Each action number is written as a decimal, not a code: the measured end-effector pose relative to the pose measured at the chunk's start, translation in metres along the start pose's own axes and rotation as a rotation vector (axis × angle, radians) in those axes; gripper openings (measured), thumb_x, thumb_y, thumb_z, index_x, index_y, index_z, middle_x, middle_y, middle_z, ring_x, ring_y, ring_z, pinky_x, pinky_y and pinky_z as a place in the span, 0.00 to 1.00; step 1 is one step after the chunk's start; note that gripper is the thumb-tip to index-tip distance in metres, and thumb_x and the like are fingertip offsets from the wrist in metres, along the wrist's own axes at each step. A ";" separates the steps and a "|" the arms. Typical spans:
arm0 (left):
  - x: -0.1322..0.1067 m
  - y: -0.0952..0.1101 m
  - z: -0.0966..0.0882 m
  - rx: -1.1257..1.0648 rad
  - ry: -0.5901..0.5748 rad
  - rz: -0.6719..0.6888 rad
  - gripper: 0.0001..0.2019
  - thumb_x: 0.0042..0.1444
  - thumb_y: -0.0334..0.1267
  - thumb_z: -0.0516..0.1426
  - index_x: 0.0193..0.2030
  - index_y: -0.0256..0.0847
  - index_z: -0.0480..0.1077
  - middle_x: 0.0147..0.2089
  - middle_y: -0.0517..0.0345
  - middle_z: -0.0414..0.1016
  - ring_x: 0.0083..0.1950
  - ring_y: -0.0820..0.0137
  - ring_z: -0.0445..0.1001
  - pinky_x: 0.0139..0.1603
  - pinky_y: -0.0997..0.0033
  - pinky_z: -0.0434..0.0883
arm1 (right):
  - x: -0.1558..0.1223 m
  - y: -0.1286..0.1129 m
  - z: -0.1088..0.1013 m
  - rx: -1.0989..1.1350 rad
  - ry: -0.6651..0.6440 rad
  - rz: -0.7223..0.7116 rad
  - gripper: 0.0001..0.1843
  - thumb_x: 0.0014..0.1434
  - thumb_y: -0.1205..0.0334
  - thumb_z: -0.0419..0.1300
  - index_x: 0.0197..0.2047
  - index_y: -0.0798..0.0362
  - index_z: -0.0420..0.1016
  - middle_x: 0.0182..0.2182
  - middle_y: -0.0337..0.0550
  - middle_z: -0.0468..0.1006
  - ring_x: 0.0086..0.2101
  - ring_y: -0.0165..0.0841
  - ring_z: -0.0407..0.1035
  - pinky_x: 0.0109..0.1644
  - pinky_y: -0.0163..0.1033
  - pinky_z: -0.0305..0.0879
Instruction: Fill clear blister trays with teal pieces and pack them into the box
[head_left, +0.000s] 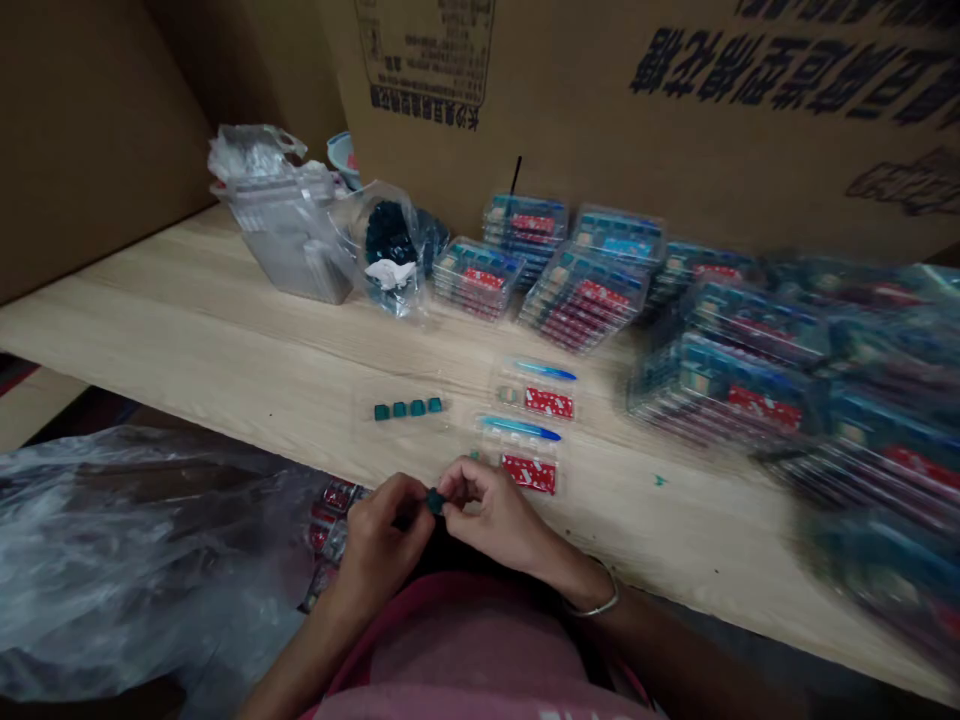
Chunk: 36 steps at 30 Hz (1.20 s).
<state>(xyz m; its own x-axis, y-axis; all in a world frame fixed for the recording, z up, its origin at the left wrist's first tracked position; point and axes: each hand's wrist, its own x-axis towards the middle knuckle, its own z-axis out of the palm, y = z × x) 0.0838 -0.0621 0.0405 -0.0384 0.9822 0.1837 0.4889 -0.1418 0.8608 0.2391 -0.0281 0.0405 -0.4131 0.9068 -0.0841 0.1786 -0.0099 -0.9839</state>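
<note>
A small dark teal piece (435, 501) is pinched between the fingertips of my left hand (386, 530) and my right hand (491, 510), close to the table's front edge. Both hands are closed on it, and its exact shape is partly covered by fingers. Just beyond them lies a clear plastic tray (367, 385) with a row of several teal cubes (409, 408). Beside my right hand is a second clear tray holding a blue pen-shaped stick (521, 428) and a red patterned packet (529, 473). Behind it, another tray carries a similar blue stick (546, 369) and red packet (549, 402).
Stacks of filled clear trays (585, 300) line the back and right (735, 390), the right ones blurred. At back left stand a bin of clear plastic sleeves (289, 240) and a bag of dark teal pieces (390, 240). Cardboard (562, 110) walls the back. Plastic sheeting (150, 560) hangs lower left.
</note>
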 end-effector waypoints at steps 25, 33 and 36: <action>0.007 -0.045 -0.015 -0.959 -0.189 -0.484 0.16 0.43 0.47 0.69 0.29 0.37 0.73 0.22 0.60 0.73 0.21 0.76 0.70 0.23 0.79 0.65 | 0.020 -0.001 0.020 -0.177 -0.058 -0.393 0.06 0.55 0.71 0.60 0.30 0.51 0.71 0.34 0.41 0.74 0.35 0.29 0.71 0.39 0.34 0.68; 0.029 -0.068 -0.059 -0.577 -0.067 -0.105 0.11 0.55 0.44 0.61 0.40 0.41 0.77 0.39 0.53 0.76 0.41 0.67 0.74 0.43 0.69 0.70 | 0.085 -0.018 0.029 -0.261 -0.168 -0.515 0.08 0.52 0.73 0.60 0.27 0.52 0.66 0.27 0.35 0.71 0.29 0.27 0.67 0.35 0.32 0.63; 0.049 -0.081 -0.063 -0.150 0.105 0.039 0.10 0.57 0.37 0.58 0.45 0.41 0.75 0.45 0.51 0.75 0.47 0.66 0.73 0.48 0.66 0.70 | 0.124 -0.015 0.026 -0.561 -0.233 -0.540 0.09 0.52 0.76 0.59 0.28 0.53 0.67 0.28 0.36 0.70 0.30 0.28 0.65 0.35 0.34 0.59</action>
<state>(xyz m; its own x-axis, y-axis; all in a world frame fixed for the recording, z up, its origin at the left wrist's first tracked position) -0.0131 -0.0103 0.0095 -0.1163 0.9585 0.2604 0.3563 -0.2044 0.9117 0.1620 0.0739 0.0403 -0.7349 0.6142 0.2877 0.2971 0.6729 -0.6775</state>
